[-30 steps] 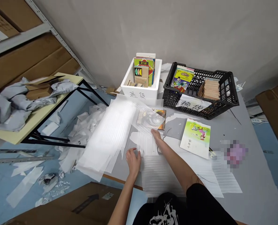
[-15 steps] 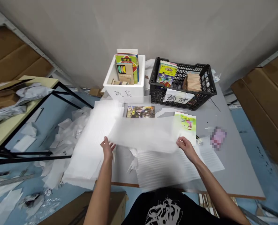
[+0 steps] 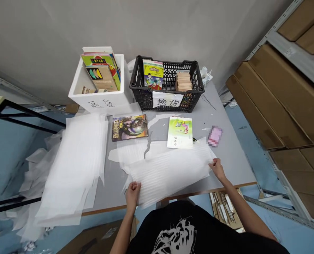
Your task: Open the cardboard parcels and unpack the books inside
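Observation:
A white, ribbed foam sheet (image 3: pixel 170 173) lies across the front of the grey table, on top of other white sheets. My left hand (image 3: pixel 132 193) pinches its left end by the table edge. At the other end, my right hand (image 3: pixel 216 168) grips the sheet's right edge between thumb and fingers. Just behind it lies a green and white book (image 3: pixel 180 132), flat and face up. Further left rests a dark comic-style book (image 3: pixel 129 127). On the table's left side a stack of white foam sheets (image 3: pixel 74 158) hangs over the front edge.
Behind the books stand a white foam box (image 3: pixel 98 100) and a black plastic crate (image 3: pixel 167 100), both holding books. A pink blurred object (image 3: pixel 215 136) lies at the right. Cardboard boxes (image 3: pixel 273 102) fill the right-hand shelf. Loose foam scraps (image 3: pixel 37 173) cover the floor at left.
The foam sheet, held up over the table before, has come down nearer to me and now lies on the table. Both hands moved with it. The view has turned right.

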`<action>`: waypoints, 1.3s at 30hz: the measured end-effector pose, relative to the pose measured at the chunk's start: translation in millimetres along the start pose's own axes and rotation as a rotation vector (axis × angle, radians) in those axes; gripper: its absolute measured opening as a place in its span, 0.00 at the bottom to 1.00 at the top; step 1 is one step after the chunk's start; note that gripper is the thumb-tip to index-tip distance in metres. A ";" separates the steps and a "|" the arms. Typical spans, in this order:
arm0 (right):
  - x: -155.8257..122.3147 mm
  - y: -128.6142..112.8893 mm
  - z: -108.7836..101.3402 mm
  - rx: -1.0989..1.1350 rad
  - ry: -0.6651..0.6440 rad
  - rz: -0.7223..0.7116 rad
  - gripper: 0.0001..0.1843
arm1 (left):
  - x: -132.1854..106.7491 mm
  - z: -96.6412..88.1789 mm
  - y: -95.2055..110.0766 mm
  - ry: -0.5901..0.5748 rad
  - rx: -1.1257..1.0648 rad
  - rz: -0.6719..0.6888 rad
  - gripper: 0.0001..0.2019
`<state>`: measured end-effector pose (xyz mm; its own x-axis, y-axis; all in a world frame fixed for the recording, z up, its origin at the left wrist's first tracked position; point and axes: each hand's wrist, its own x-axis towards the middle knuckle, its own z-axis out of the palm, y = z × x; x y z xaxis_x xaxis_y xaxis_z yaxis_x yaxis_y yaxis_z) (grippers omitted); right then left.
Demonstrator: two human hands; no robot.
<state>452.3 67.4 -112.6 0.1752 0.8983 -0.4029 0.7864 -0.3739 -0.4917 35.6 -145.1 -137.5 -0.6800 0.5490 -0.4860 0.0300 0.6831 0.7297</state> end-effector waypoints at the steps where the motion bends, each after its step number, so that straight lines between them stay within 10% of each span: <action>1: 2.3 1.1 1.6 -0.057 0.000 0.023 0.15 | -4.5 6.4 -1.7 0.019 0.067 -0.003 0.14; 15: 11.3 3.4 -8.8 -0.427 0.016 -0.075 0.13 | -26.8 27.2 -6.2 0.195 0.611 0.127 0.14; 19: 12.7 -3.3 6.2 -0.443 0.035 0.000 0.32 | -34.3 33.5 7.7 0.325 0.738 0.120 0.28; 24: 20.8 -1.3 10.5 -0.485 -0.089 0.047 0.35 | -33.6 44.2 27.8 0.333 0.615 -0.112 0.29; 31: 13.7 13.6 -4.0 -0.273 -0.035 -0.322 0.20 | -35.5 48.2 26.3 0.297 0.338 -0.147 0.15; 39: 6.8 -3.6 -19.1 0.045 -0.078 -0.179 0.32 | -35.1 38.4 16.3 0.278 0.086 -0.284 0.25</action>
<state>462.0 79.3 -98.8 -0.0129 0.9312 -0.3642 0.7732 -0.2217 -0.5942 88.1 -134.7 -127.0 -0.8417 0.1893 -0.5056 -0.1349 0.8331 0.5365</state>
